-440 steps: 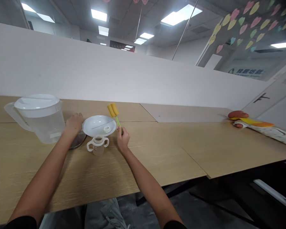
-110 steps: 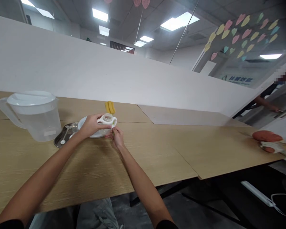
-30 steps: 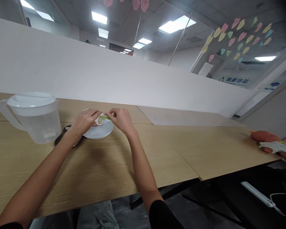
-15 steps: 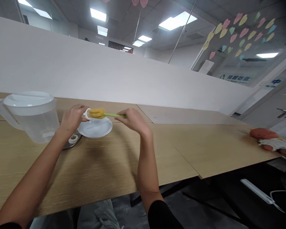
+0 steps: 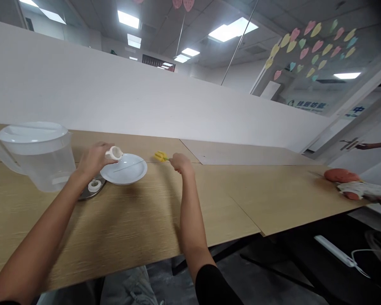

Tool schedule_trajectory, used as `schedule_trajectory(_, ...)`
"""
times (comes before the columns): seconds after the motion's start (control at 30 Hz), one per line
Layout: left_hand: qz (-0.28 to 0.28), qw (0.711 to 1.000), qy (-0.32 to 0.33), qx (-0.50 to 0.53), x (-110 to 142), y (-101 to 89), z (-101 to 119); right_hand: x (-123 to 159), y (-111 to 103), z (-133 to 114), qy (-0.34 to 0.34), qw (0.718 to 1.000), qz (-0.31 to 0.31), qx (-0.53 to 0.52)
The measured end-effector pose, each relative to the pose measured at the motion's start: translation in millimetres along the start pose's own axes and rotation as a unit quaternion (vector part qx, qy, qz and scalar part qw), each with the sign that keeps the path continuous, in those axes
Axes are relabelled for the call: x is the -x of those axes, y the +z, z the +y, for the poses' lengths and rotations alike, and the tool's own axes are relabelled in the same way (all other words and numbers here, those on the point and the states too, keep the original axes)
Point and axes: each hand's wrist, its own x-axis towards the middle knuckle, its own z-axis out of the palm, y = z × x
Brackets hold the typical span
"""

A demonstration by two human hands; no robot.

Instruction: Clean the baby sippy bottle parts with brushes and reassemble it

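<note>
My left hand (image 5: 93,161) is closed round a small bottle with a white rim (image 5: 114,153), tilted so its mouth faces right. It is above the left edge of a white bowl (image 5: 123,178). A thin rod (image 5: 128,165) lies across the bowl. My right hand (image 5: 180,163), right of the bowl, grips a bottle brush with a yellow sponge head (image 5: 160,156) pointing left, clear of the bottle. The brush's green handle is mostly hidden in the fingers. Below my left wrist, a white ring-shaped cap (image 5: 94,185) rests on a round metal tray (image 5: 88,195).
A lidded clear pitcher (image 5: 47,163) stands left of my left hand. A white partition (image 5: 165,108) runs behind the wooden table (image 5: 216,190). An orange-red item (image 5: 341,174) lies at the table's right end; beyond it, another person's arm (image 5: 379,144) reaches towards the door handle.
The sponge head has come out of the bottle as my right hand moved right with the brush. The bottle's mouth has turned more towards me. Another person's arm has appeared at far right.
</note>
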Motion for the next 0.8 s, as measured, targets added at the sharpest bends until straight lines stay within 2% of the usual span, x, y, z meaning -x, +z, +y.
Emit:
schedule_trajectory(0.07, 0.015, 0.996, -0.052, 0.069, 1, -6.2, 2, -16, 16, -4, -0.002, 0.999, -0.05, -0.009)
schedule_trajectory(0.17, 0.037, 0.985, -0.13, 0.111, 1, -17.6, 11, -32, 38, -8, -0.015, 0.994, -0.109, -0.022)
schedule_trajectory(0.23, 0.04, 0.98, -0.146, 0.13, 1, -25.0, 19, -38, 50, -10, -0.02, 0.99, -0.136, -0.03)
schedule_trajectory(0.37, 0.014, 0.976, -0.116, 0.181, 3, -34.1, 34, -43, 66, -14, -0.029, 0.984, -0.174, -0.025)
schedule_trajectory(0.53, -0.02, 0.97, -0.079, 0.228, 6, -36.5, 45, -45, 78, -22, -0.038, 0.974, -0.225, 0.003)
schedule_trajectory(0.8, -0.163, 0.972, -0.002, 0.168, 18, -49.7, 71, -47, 87, -29, -0.049, 0.969, -0.242, 0.017)
